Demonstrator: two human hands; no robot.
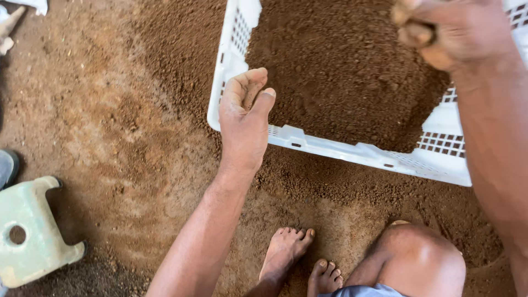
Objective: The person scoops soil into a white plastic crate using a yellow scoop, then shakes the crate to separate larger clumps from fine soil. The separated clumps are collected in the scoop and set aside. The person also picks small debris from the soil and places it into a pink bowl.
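Crate [352,149] of soil [341,71] fills the upper right of the frame. Our left hand [245,118] cups loosely at its corner, holding nothing; our right hand [451,30] is clenched on a soil clod [415,33].

We see a bare earthen floor [110,126] of reddish-brown packed soil, paler and smoother toward the left and covered with darker, crumbly loose earth toward the right. At the lower left edge stands a pale green plastic stool [30,231] with a round hole in its seat. Soft, even daylight falls across everything.
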